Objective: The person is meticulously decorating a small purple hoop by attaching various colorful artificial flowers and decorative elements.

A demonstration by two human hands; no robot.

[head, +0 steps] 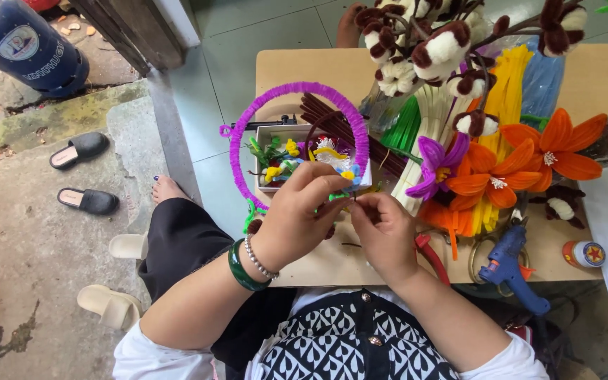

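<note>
Over the near edge of the desk (318,67), both hands work at the lower rim of a purple pipe-cleaner hoop (237,134). The left hand (297,211) is curled with fingers closed on a small blue and green pipe-cleaner flower (350,179) at the hoop's bottom, seemingly steadying it where rim and flower meet. The right hand (385,229) sits just right of the hoop's base, its thumb and forefinger pinched together on something thin (a wire end or stem, too small to tell), held close so both hands meet at one spot.

The hoop stands tilted up off the desk, framing a white box (265,141) of small yellow, white and green flowers just behind its base, probably kept there within easy reach. Brown stems (321,112) lean across the hoop's opening. Right of the hoop stand finished blooms: a purple flower (434,162), orange flowers (529,155) and brown-and-white tufts (438,49) above. A blue glue gun (508,264) lies well right of the hoop, at the desk's near edge, with red-handled pliers (431,255) between it and the right hand.
</note>
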